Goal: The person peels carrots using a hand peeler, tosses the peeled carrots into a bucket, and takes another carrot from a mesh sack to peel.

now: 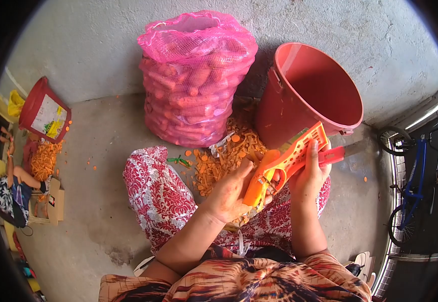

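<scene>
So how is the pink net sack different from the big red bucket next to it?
The pink net sack is see-through mesh, but the big red bucket has solid walls.
The sack is packed with carrots; no carrots show in the part of the bucket's inside that we can see.
The sack's top edge is crinkly, while the bucket's rim is smooth and round.
Both are open on top and stand by the grey wall.

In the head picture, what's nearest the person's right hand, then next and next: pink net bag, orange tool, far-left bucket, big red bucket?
From the right hand:
1. Orange tool, right in its grip.
2. Big red bucket, just ahead.
3. Pink net bag, ahead and to the left.
4. Far-left bucket, way over on the left.
</scene>
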`<action>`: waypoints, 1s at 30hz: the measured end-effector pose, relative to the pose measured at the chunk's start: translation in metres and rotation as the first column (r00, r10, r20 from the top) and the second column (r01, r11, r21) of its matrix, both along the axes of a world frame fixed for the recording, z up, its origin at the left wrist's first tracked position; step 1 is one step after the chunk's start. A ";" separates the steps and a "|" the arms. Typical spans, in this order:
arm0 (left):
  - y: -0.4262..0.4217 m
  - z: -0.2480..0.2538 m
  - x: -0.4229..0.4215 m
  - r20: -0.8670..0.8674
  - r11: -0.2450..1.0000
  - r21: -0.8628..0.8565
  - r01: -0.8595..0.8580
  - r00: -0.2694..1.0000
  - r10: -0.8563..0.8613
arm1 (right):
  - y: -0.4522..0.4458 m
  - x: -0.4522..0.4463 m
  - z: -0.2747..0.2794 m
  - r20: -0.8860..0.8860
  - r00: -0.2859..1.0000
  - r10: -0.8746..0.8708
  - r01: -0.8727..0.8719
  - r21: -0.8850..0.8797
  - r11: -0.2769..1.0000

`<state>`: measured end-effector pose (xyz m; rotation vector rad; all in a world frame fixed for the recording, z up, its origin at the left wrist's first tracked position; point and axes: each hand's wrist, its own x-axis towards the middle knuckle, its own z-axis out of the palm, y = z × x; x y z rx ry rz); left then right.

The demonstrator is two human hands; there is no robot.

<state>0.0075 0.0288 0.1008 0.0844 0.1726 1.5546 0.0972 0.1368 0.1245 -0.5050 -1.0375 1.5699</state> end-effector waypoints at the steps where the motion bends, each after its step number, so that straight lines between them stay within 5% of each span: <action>1: 0.000 -0.001 0.000 -0.008 1.000 0.026 0.011 1.000 -0.011 | 0.000 0.000 0.000 0.000 1.000 0.000 0.000 0.001 1.000; 30: 0.002 0.003 0.003 -0.193 0.987 0.129 -0.090 0.974 0.114 | -0.001 -0.001 0.001 0.053 0.998 -0.033 0.032 0.019 0.999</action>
